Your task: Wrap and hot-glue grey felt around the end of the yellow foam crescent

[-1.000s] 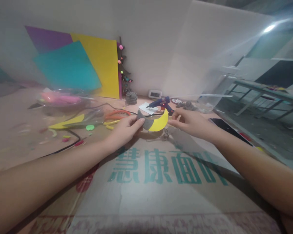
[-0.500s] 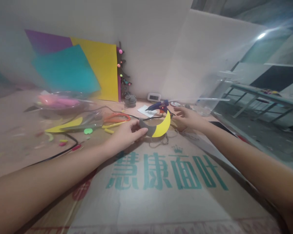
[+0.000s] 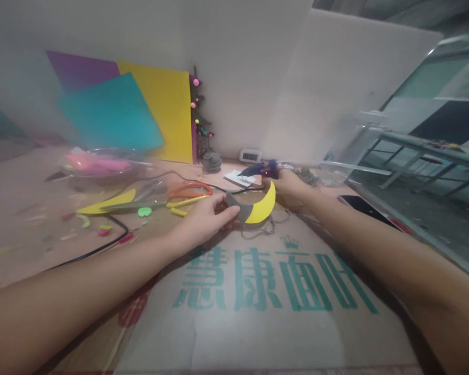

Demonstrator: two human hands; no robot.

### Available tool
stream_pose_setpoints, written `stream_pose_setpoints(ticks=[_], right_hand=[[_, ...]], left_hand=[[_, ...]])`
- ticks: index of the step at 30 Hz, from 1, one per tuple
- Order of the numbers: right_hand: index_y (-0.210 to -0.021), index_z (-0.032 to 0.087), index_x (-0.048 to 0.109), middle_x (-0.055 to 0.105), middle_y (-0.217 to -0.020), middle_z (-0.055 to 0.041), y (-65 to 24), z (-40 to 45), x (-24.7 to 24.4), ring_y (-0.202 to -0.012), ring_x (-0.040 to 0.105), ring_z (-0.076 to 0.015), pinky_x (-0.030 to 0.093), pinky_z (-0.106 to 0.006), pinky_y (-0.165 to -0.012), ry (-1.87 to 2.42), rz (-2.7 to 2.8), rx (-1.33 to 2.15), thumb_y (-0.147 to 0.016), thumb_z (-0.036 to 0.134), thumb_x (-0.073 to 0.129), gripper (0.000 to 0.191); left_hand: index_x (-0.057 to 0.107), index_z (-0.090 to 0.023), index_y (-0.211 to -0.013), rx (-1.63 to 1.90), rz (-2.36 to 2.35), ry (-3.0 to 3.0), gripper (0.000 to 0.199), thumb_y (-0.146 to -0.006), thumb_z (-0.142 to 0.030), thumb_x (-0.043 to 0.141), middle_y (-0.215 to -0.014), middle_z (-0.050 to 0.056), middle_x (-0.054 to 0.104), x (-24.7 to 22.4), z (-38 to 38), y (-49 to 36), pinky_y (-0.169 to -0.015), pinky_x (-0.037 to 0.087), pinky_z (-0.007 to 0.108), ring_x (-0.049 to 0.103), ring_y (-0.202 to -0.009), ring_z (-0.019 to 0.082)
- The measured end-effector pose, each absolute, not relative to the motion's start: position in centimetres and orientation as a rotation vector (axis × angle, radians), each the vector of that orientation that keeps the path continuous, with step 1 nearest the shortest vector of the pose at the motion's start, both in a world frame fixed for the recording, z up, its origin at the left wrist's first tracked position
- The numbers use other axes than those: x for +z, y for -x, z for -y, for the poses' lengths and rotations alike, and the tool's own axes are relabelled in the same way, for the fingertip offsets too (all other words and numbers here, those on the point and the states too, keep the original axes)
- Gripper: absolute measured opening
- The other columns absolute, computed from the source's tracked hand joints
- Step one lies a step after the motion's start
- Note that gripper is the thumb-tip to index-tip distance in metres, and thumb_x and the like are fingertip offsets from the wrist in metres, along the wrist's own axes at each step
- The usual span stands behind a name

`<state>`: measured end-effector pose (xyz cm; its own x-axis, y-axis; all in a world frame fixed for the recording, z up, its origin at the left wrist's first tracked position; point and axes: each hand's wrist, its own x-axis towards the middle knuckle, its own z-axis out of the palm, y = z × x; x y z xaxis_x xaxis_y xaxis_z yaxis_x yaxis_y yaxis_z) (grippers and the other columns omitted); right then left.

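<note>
A crescent moon cutout [image 3: 262, 206], part yellow and part grey, is pinched at its grey end between the thumb and fingers of my left hand [image 3: 214, 216]. Farther back, my right hand [image 3: 289, 185] is closed around the handle of a dark blue glue gun [image 3: 260, 170]; its fingers are partly hidden. The gun's nozzle points left over a small white paper [image 3: 238, 178], and a small red light glows on its body. Beneath the crescent, a loop of grey cord [image 3: 258, 229] lies on the printed cardboard [image 3: 226, 333].
Orange-handled scissors [image 3: 191, 190], foam scraps [image 3: 125, 238] and a clear bowl of pink pieces [image 3: 101, 162] lie left. A black cable [image 3: 119, 224] crosses the table. Coloured sheets [image 3: 113, 112] lean at the back near a small clock [image 3: 250, 155]. A phone [image 3: 367, 211] lies right.
My right hand has gone from open fingers beside the glue gun to a grip on its handle. My left hand keeps hold of the crescent. The view has shifted slightly.
</note>
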<state>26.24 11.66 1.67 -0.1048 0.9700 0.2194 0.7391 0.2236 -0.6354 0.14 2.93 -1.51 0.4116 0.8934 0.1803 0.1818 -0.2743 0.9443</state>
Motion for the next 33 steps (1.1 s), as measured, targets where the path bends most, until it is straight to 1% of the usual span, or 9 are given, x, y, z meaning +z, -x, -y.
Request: stream_pose_setpoints(ticks=[10,14,16,19,22,24,27,30,33], right_hand=[[-0.086,0.015,0.069,0.071,-0.071,-0.0062,-26.6,-10.3,3.4,-0.061,0.061,-0.0154,0.045,-0.025,-0.058,1.675,1.82,0.441,-0.08,0.029,0.065,0.016],[-0.081,0.015,0.072,0.064,-0.058,-0.0038,-27.0,-8.7,4.5,-0.056,0.058,-0.0138,0.042,-0.024,-0.056,1.677,1.78,0.434,-0.086,0.037,0.057,0.027],[-0.089,0.016,0.074,0.065,-0.06,-0.0036,-27.1,-7.4,5.0,-0.06,0.06,-0.0143,0.042,-0.024,-0.056,1.644,1.735,0.45,-0.086,0.038,0.057,0.028],[-0.103,0.019,0.072,0.073,-0.08,-0.0054,-26.9,-4.8,5.3,-0.073,0.066,-0.0166,0.045,-0.024,-0.059,1.526,1.686,0.496,-0.084,0.038,0.061,0.029],[-0.098,0.021,0.07,0.074,-0.095,-0.006,-26.4,-1.8,4.8,-0.082,0.067,-0.0191,0.051,-0.029,-0.066,1.441,1.752,0.458,-0.083,0.039,0.061,0.024],[-0.09,0.022,0.069,0.073,-0.091,-0.0052,-26.1,0.1,4.1,-0.081,0.068,-0.0208,0.053,-0.033,-0.072,1.423,1.821,0.381,-0.083,0.039,0.062,0.019],[-0.082,0.023,0.067,0.071,-0.08,-0.0047,-25.9,1.9,2.9,-0.075,0.067,-0.0221,0.053,-0.034,-0.068,1.389,1.955,0.271,-0.083,0.042,0.061,0.02],[-0.082,0.024,0.065,0.067,-0.075,-0.0035,-25.8,2.5,1.7,-0.069,0.064,-0.0217,0.053,-0.033,-0.061,1.341,2.05,0.296,-0.083,0.045,0.061,0.021],[-0.084,0.025,0.065,0.067,-0.079,-0.0044,-25.7,2.6,1.1,-0.076,0.065,-0.025,0.052,-0.034,-0.062,1.385,2.049,0.343,-0.08,0.048,0.064,0.022]], left_hand=[[0.054,-0.018,-0.084,0.95,-0.96,-1.738,0.023,-0.087,-0.04,0.058,-0.067,-0.002,0.059,-1.2,-2.7,-0.2,-0.053,0.044,0.022,0.057,-0.059,0.012],[0.054,-0.018,-0.084,0.947,-0.971,-1.695,0.026,-0.087,-0.043,0.058,-0.064,-0.002,0.059,-1.3,-2.6,-0.2,-0.05,0.043,0.021,0.055,-0.054,0.012],[0.053,-0.018,-0.084,0.941,-0.965,-1.653,0.026,-0.088,-0.044,0.056,-0.061,-0.003,0.058,-1.3,-2.6,-0.2,-0.048,0.043,0.021,0.055,-0.052,0.011],[0.051,-0.018,-0.083,0.953,-0.98,-1.604,0.024,-0.088,-0.041,0.057,-0.061,-0.003,0.059,-1.0,-2.5,-0.2,-0.05,0.044,0.021,0.057,-0.053,0.011],[0.05,-0.018,-0.082,0.985,-1.01,-1.571,0.022,-0.088,-0.037,0.059,-0.064,-0.002,0.06,-0.6,-2.5,-0.3,-0.053,0.047,0.021,0.061,-0.056,0.012],[0.051,-0.018,-0.085,1.01,-1.007,-1.57,0.02,-0.087,-0.036,0.059,-0.068,-0.002,0.062,-0.4,-2.5,-0.3,-0.055,0.048,0.022,0.063,-0.058,0.012],[0.052,-0.017,-0.087,1.029,-0.995,-1.549,0.016,-0.088,-0.031,0.059,-0.07,-0.002,0.062,-0.2,-2.5,-0.3,-0.055,0.048,0.021,0.063,-0.058,0.011],[0.052,-0.016,-0.087,1.028,-0.986,-1.501,0.012,-0.089,-0.027,0.057,-0.069,-0.003,0.06,-0.1,-2.5,-0.3,-0.052,0.047,0.02,0.061,-0.055,0.01],[0.051,-0.016,-0.085,1.031,-0.977,-1.48,0.013,-0.091,-0.028,0.054,-0.065,-0.004,0.058,0.0,-2.5,-0.3,-0.049,0.045,0.018,0.059,-0.052,0.009]])
